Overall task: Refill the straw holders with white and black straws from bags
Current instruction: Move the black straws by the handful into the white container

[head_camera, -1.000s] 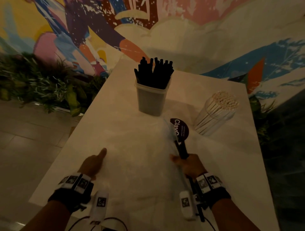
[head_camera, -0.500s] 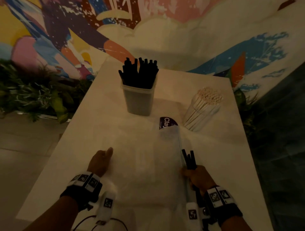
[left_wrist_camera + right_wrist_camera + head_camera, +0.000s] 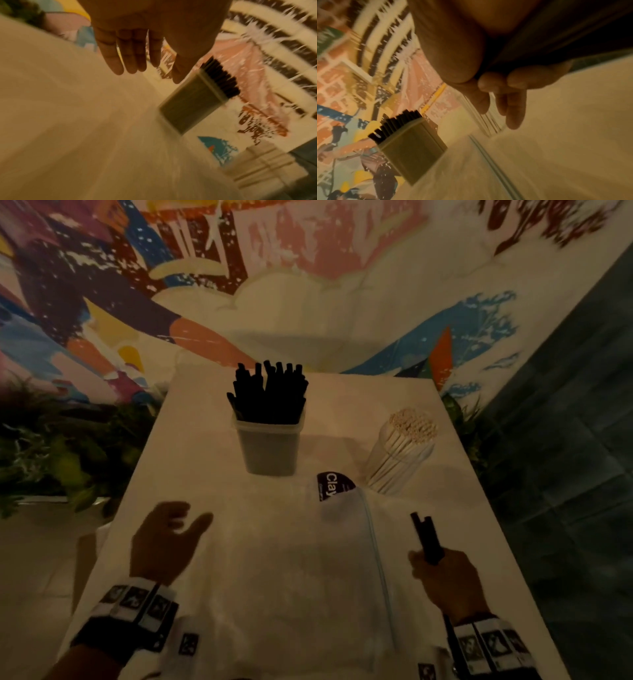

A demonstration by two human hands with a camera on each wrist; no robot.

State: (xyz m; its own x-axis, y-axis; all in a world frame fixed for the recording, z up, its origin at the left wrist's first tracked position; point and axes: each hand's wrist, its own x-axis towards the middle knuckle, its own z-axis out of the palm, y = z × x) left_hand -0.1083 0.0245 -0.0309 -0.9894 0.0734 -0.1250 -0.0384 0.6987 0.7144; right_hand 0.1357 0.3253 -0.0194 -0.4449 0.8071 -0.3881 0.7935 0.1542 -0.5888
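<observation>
The right hand (image 3: 445, 577) grips a few black straws (image 3: 426, 537) above the tabletop (image 3: 191, 460); the left hand (image 3: 164, 542) hovers empty, fingers straight.

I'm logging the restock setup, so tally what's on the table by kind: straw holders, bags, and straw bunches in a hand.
Straw holders: 2, the black-straw holder and the white-straw holder
Bags: 1, the clear bag lying flat
Bunches in hand: 1, black straws in the right hand
Total: 4
</observation>
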